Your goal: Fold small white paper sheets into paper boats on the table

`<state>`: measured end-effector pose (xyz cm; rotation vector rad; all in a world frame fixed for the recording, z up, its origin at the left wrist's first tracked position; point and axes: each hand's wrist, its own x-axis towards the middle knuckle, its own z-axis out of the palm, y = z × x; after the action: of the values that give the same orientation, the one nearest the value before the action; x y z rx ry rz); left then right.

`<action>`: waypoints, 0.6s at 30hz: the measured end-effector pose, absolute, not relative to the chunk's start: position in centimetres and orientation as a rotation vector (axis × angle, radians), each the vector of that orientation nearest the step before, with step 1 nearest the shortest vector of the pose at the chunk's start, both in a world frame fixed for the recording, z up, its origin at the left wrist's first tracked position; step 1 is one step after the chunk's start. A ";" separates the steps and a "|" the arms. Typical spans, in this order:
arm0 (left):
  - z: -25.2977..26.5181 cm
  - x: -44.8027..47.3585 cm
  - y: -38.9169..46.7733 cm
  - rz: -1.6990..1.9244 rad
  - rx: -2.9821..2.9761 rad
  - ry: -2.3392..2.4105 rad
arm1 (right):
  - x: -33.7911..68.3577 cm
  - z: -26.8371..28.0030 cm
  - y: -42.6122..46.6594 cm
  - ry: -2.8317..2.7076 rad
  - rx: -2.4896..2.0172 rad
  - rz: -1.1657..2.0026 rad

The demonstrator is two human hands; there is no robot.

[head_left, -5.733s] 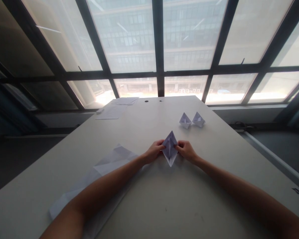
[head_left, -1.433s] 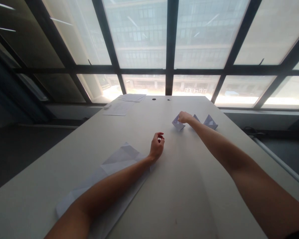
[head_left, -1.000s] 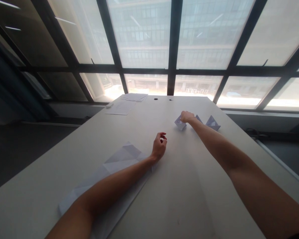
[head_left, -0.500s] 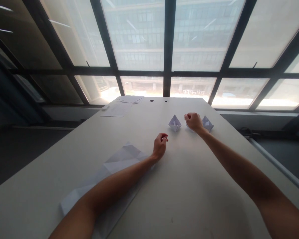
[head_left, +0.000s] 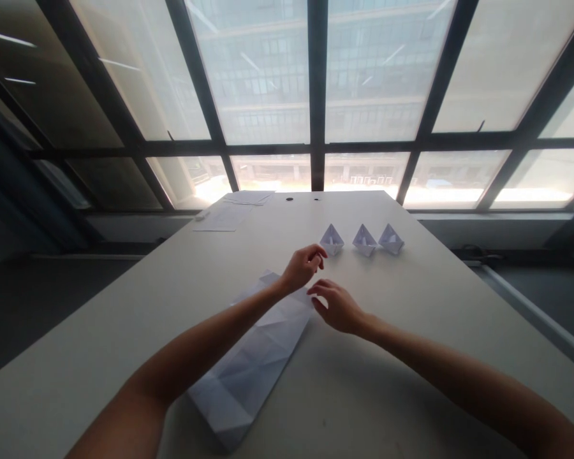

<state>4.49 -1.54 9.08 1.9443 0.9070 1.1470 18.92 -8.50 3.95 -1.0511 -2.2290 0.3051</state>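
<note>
Three small white paper boats stand in a row on the table: a left boat [head_left: 332, 242], a middle boat [head_left: 364, 242] and a right boat [head_left: 391, 241]. Just in front of the left boat, my left hand [head_left: 303, 266] hovers with loosely bent fingers and nothing visible in them. My right hand [head_left: 338, 307] is at the far right corner of a large creased sheet of paper [head_left: 253, 363], its thumb and fingers curved apart. Whether its fingertips touch the paper I cannot tell. The left forearm crosses above the sheet and hides part of it.
Flat white papers [head_left: 215, 220] lie at the table's far left, with a small pale object [head_left: 201, 215] beside them. Two dark round holes, one of them a larger hole [head_left: 289, 199], are near the far edge. Large framed windows [head_left: 268, 70] rise behind the white table [head_left: 387, 382].
My right hand has come back from the boats toward the creased sheet, uncovering the middle boat. The sheet has shifted and turned under my left arm. My left hand has moved slightly up and left.
</note>
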 end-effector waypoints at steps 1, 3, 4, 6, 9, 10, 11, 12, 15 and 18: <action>8.7 2.6 -1.4 1.078 2.013 0.927 | 18.0 3.8 -9.1 -2.301 -0.978 0.312; 7.6 -1.1 -1.3 0.921 2.178 0.977 | 16.5 3.5 -9.9 -2.431 -0.891 0.298; 7.0 -2.9 -1.4 0.837 2.254 0.999 | 16.1 3.3 -10.0 -2.487 -0.869 0.292; 5.7 -5.8 -1.8 0.659 2.371 0.993 | 15.9 2.7 -9.8 -2.570 -0.850 0.282; 4.3 -8.3 -2.6 0.474 2.477 0.847 | 17.0 2.0 -8.6 -2.612 -0.908 0.285; 4.0 -8.5 -2.8 0.428 2.503 0.813 | 17.8 1.9 -8.0 -2.615 -0.936 0.295; 3.8 -8.5 -3.0 0.379 2.533 0.789 | 18.6 1.8 -7.5 -2.619 -0.954 0.309; 3.6 -8.3 -3.1 0.332 2.567 0.775 | 19.4 1.7 -7.0 -2.620 -0.967 0.321; 3.1 -6.2 -3.6 0.250 2.676 0.758 | 22.3 1.4 -5.9 -2.590 -1.032 0.333; 2.4 -3.0 -4.0 0.301 2.734 0.784 | 25.1 0.9 -5.4 -2.519 -1.126 0.326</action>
<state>-3.02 -3.97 2.38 2.7335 0.7843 0.3013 25.10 -5.41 0.88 -1.1260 -2.5194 0.3259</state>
